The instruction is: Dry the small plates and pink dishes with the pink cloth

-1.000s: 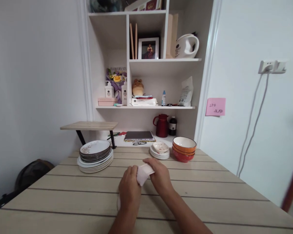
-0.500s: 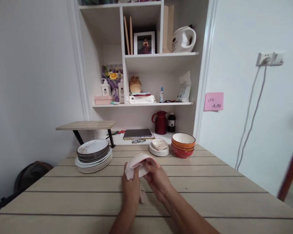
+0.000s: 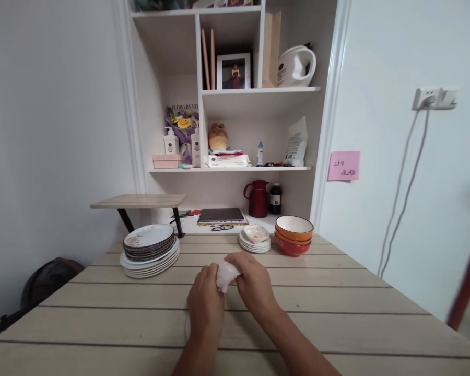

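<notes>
Both hands are closed on a pale, whitish-pink cloth (image 3: pixel 227 275) above the middle of the table. My left hand (image 3: pixel 207 292) grips its left side, with fingers curled and knuckles up. On the other side, my right hand (image 3: pixel 255 282) has its fingers bent over the top of the cloth. Only a small bunched piece shows between them; the rest is hidden by the hands. A pale edge peeks out left of my left wrist, and I cannot make out what it belongs to.
Stacked plates (image 3: pixel 151 253) stand at left beside a small raised shelf (image 3: pixel 139 201). Farther back are small white dishes (image 3: pixel 255 240) and orange and red bowls (image 3: pixel 293 235). Behind the wooden table (image 3: pixel 337 297) are a dark red jug (image 3: pixel 257 198), a dark bottle (image 3: pixel 275 198) and eyeglasses (image 3: pixel 222 227).
The cloth was spread more openly with a pinkish edge showing; now it is bunched small between my hands. My left hand has turned knuckles up, and my right fingers have closed over the top.
</notes>
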Tool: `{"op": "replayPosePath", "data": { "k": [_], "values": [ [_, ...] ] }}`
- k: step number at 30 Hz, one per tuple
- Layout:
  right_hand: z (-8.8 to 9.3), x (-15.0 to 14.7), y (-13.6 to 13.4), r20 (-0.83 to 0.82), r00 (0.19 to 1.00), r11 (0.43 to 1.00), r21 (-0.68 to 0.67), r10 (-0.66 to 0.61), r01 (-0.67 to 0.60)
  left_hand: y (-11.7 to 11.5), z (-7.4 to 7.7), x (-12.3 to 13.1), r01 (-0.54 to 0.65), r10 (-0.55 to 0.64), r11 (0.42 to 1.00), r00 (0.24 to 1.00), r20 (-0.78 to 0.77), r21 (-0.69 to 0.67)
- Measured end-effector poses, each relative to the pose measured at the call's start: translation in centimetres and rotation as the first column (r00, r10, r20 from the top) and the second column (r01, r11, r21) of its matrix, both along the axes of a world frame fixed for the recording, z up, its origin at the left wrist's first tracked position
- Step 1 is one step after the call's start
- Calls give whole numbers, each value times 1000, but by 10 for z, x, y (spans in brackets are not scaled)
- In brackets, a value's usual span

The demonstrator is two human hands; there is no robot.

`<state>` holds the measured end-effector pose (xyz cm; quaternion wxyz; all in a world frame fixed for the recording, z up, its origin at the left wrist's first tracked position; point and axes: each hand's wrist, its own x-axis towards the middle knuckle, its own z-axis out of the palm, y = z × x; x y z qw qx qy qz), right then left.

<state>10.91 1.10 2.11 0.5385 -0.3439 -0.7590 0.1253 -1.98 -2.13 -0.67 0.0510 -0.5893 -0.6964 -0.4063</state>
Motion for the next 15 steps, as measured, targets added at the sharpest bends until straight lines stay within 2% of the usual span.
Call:
{"op": "replayPosePath", "data": {
  "k": [3, 6, 8, 10, 12, 15],
  "values": [
    [1, 0, -1, -16, 999, 998, -28, 49, -49, -1, 1, -2, 16, -15, 999, 1000, -20, 50],
    [3, -2, -1, -229, 959, 967, -151, 167, -205, 2, 1, -2, 31, -52, 990, 986, 157, 134],
    [4, -5, -2, -443, 873, 897, -271, 205, -349, 6, 0, 1, 29, -101, 983, 910, 402, 180],
    [6, -9, -4, -625, 763, 816, -348, 166, -462, 11, -1, 5, 27, -150, 977, 793, 591, 211],
    [7, -13, -6, -729, 672, 755, -368, 128, -543, 14, -2, 10, 27, -181, 973, 711, 679, 231],
    [3, -17, -6, -816, 563, 663, -348, 135, -663, 14, -4, 13, 36, -198, 972, 664, 721, 233]
  ]
}}
